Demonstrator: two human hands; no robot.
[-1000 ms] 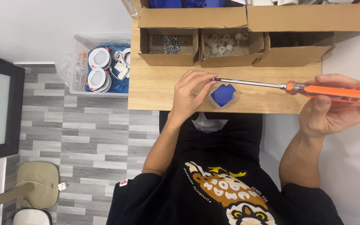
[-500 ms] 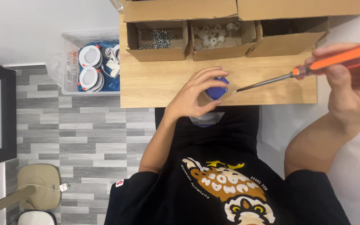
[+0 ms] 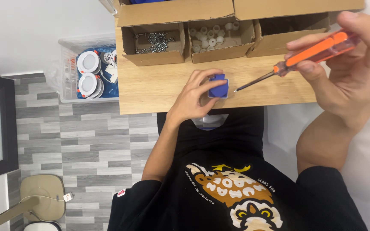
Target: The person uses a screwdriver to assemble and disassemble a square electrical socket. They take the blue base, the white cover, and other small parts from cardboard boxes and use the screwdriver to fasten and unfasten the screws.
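two hands work: the left hand (image 3: 191, 100) clamps a small blue block (image 3: 217, 87) near the bench (image 3: 159, 87) front edge; the right hand (image 3: 352, 70) grips an orange screwdriver (image 3: 298, 57), tip just beside the block.

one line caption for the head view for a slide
Left hand steadies a small blue part on a wooden table while the right hand angles an orange-handled screwdriver toward it.

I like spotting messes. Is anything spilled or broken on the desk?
Nothing stands out. The screws and white caps sit inside their boxes, the left hand holds the blue part on the desk, and the right hand grips the screwdriver.
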